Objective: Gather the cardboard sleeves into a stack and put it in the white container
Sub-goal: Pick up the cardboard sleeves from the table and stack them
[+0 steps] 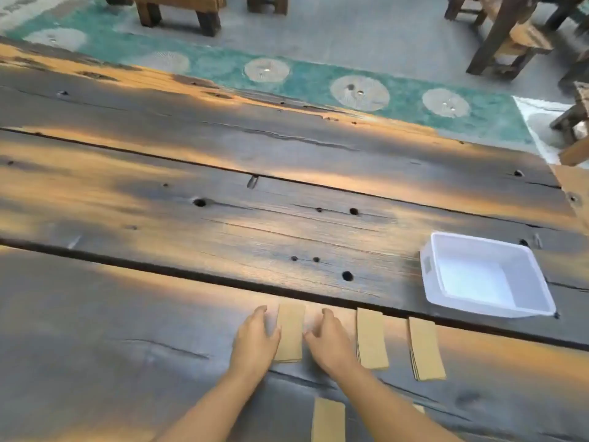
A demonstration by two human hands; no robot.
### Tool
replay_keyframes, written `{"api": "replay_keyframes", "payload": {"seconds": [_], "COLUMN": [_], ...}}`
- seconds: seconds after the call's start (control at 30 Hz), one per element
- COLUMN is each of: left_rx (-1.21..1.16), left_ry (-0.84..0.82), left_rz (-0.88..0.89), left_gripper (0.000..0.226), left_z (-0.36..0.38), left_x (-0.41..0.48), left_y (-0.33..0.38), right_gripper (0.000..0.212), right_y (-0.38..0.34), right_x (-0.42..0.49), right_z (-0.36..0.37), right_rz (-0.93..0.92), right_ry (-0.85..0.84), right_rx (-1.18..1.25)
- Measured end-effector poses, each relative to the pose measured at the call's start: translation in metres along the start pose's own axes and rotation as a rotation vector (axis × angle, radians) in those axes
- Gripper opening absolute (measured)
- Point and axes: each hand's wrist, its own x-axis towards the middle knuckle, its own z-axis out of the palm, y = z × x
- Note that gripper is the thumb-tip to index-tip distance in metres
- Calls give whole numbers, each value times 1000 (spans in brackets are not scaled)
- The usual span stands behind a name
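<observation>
Flat brown cardboard sleeves lie on the dark wooden table (159, 186). One sleeve (289, 333) lies between my hands: my left hand (256, 339) touches its left edge and my right hand (330, 339) rests at its right edge, fingers curled down. Whether either hand grips it is unclear. To the right lie a second sleeve (371, 338) and a third sleeve (425, 349), each looking like a thin pile. Another sleeve (328, 419) lies near the bottom edge between my forearms. The white container (478, 309) stands empty at the right, beyond the sleeves.
A small piece of cardboard (419, 408) shows beside my right forearm. The table has plank gaps and knot holes. Beyond its far edge are a teal patterned rug (318, 81) and wooden stools (178, 11) and chairs (510, 36).
</observation>
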Motion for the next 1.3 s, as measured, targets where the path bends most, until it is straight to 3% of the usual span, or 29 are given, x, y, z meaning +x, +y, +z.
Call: {"api": "replay_keyframes", "payload": {"seconds": [0.1, 0.23, 0.3, 0.4, 0.53, 0.73, 0.87, 1.17, 1.3], "left_rx": [-89, -157, -170, -244, -273, -381, -536, -827, -1095], "left_ry": [-32, -72, -71, -43, -57, -201, -285, -448, -588], "left_rz": [-114, -155, -145, -218, -300, -360, -340, -127, -256], "left_gripper": [53, 43, 41, 39, 15, 13, 2, 32, 47], "left_z": [12, 28, 34, 38, 38, 32, 20, 5, 19], "left_x": [7, 6, 6, 12, 17, 13, -2, -52, -75], "left_y": [-9, -7, -3, -4, -5, -1, 12, 54, 73], "right_gripper": [42, 34, 21, 20, 13, 25, 16, 14, 12], "right_y": [1, 2, 1, 0, 5, 19, 28, 39, 55], "right_x": [13, 21, 26, 31, 34, 20, -2, -58, -82], "right_z": [19, 44, 53, 58, 54, 30, -2, -74, -88], "right_rz": [111, 330, 352, 376, 389, 286, 193, -20, -93], "right_ry": [-44, -96, -83, -53, -90, -191, -217, -341, -409], "right_rx": [182, 504, 511, 491, 462, 521, 590, 723, 778]}}
